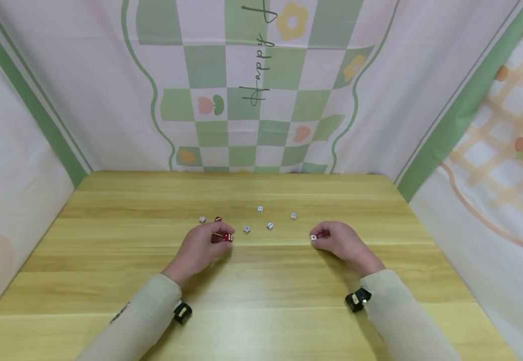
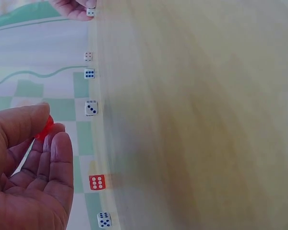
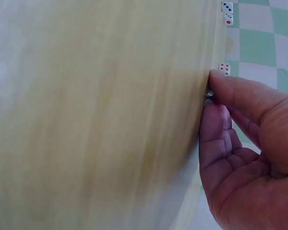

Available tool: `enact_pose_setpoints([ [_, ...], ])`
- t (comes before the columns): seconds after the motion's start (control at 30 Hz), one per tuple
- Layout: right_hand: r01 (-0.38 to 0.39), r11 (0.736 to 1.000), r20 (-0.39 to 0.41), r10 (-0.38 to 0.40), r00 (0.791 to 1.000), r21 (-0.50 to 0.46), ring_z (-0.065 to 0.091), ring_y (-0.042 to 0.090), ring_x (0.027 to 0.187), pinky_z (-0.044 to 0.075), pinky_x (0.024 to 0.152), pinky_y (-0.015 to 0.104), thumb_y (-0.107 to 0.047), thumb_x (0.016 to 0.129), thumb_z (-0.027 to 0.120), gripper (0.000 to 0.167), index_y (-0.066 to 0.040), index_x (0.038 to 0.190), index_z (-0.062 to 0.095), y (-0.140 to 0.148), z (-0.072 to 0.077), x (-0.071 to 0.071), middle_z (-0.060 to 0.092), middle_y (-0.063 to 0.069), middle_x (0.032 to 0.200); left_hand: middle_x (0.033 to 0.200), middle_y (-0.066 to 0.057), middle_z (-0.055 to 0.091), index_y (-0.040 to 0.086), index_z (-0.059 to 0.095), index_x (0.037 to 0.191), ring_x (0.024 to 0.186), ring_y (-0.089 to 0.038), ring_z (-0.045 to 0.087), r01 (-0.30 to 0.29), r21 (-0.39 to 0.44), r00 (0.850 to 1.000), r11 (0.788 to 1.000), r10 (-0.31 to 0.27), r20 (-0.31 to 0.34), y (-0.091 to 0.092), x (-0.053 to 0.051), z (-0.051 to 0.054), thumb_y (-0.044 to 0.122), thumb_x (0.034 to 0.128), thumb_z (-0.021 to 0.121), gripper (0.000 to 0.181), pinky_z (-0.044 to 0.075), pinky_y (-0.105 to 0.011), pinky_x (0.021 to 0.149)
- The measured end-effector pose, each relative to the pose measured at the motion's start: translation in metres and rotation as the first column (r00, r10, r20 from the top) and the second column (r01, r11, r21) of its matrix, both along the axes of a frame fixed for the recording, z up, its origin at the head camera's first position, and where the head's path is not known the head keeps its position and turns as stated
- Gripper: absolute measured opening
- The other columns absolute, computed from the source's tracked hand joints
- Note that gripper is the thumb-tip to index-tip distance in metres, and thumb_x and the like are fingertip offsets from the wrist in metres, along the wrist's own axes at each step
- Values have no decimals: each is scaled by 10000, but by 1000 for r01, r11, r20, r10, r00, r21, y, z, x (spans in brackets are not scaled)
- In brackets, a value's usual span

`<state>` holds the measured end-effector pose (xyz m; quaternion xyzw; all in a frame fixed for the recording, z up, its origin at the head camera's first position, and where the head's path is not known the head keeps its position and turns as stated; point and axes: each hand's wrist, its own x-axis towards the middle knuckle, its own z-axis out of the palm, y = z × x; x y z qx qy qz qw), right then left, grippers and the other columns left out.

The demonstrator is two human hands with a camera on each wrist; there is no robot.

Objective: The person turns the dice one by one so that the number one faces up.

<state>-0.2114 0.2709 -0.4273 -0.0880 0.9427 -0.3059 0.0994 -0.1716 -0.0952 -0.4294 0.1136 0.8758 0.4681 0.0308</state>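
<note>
My left hand (image 1: 201, 250) pinches red dice (image 1: 228, 237) between thumb and fingers, just above the wooden table (image 1: 261, 311); in the left wrist view red (image 2: 45, 129) shows between the fingertips of the hand (image 2: 33, 167). On the right, my right hand (image 1: 343, 242) pinches a white die (image 1: 313, 238) at the table surface; the right wrist view has the thumb and fingers of that hand (image 3: 254, 153) mostly hiding it. Another red die (image 1: 218, 219) and a white die (image 1: 202, 219) lie just beyond the left hand.
Between and beyond the hands, several white dice are scattered, among them one at the back (image 1: 260, 209), one nearer the right hand (image 1: 293, 216), and two in the middle (image 1: 246, 229). A patterned curtain (image 1: 243, 70) hangs behind the table's back edge.
</note>
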Motion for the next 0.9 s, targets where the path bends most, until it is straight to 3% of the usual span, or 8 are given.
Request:
enact_pose_setpoints([
  [0.7, 9, 1000, 23, -9, 1000, -1, 602, 175, 916, 487, 852, 357, -195, 944, 766, 97, -130, 1016, 765, -1, 0, -1, 718, 23, 997, 1034, 8, 723, 93, 728, 1128, 949, -148, 685, -34, 45, 999, 998, 32, 35, 2, 1, 0, 36, 894, 799, 251, 597, -334, 851],
  [0.9, 16, 1000, 29, -16, 999, 0, 598, 183, 916, 482, 854, 361, -190, 950, 756, 73, -145, 1006, 762, -1, 0, -1, 712, 16, 991, 1060, 13, 746, 102, 757, 1189, 946, -145, 688, -22, 22, 1000, 1000, 22, -5, 2, 1, -1, 43, 908, 779, 288, 592, -334, 834],
])
